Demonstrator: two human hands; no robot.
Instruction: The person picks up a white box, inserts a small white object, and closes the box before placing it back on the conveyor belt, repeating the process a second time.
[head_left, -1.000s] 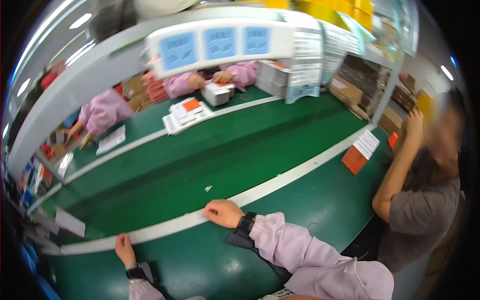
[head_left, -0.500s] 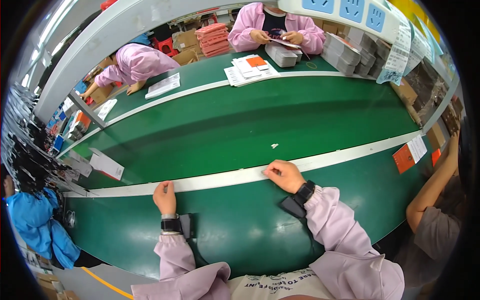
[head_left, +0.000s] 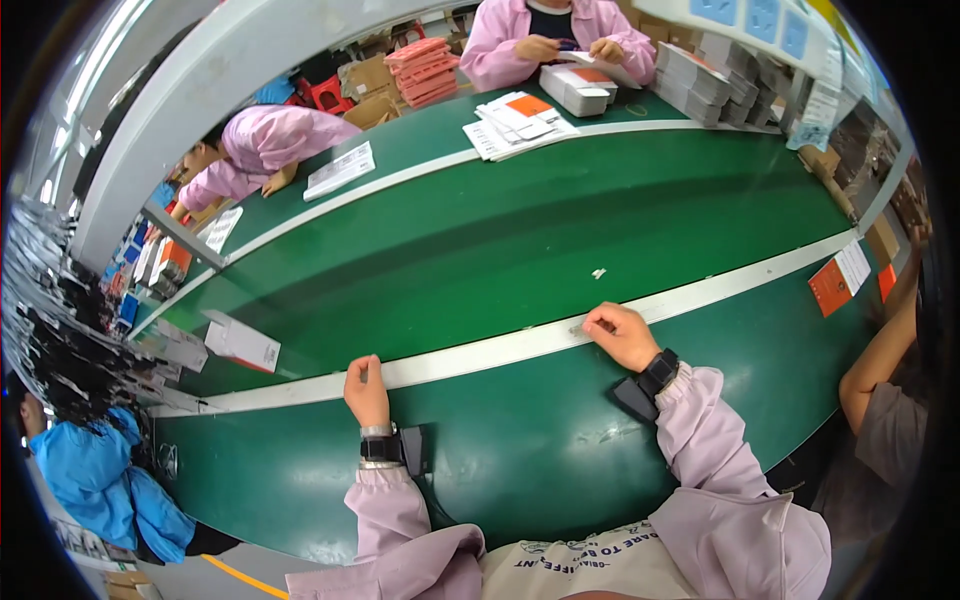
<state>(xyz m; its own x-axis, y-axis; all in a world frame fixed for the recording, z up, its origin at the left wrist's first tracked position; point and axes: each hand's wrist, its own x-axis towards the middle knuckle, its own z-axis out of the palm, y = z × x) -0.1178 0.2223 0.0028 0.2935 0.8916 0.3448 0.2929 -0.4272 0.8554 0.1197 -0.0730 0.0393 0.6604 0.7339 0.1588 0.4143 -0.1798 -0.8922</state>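
My left hand [head_left: 367, 392] is loosely closed at the near edge of the long white rail [head_left: 455, 364], with nothing visible in its fingers. Farther right, my right hand [head_left: 622, 337] has its thumb and fingers curled together on that rail, also showing nothing held. Each wrist wears a black strap with a dark block on it. A small white scrap [head_left: 599, 273] lies on the green belt [head_left: 430, 270] just beyond my right hand. To the left, an open white carton [head_left: 243, 342] stands on the belt.
Across the belt, a co-worker [head_left: 560, 45] handles papers above a box stack; another [head_left: 275, 140] leans at left. White and orange sheets [head_left: 520, 122] and grey box stacks [head_left: 692, 85] line the far side. An orange-and-white card [head_left: 840, 278] lies right, near another person's arm [head_left: 880, 350].
The view has turned slightly, shifting the scene rightward in the picture. My hands keep nearly the same pose by the rail. The co-worker opposite has moved their hands and papers.
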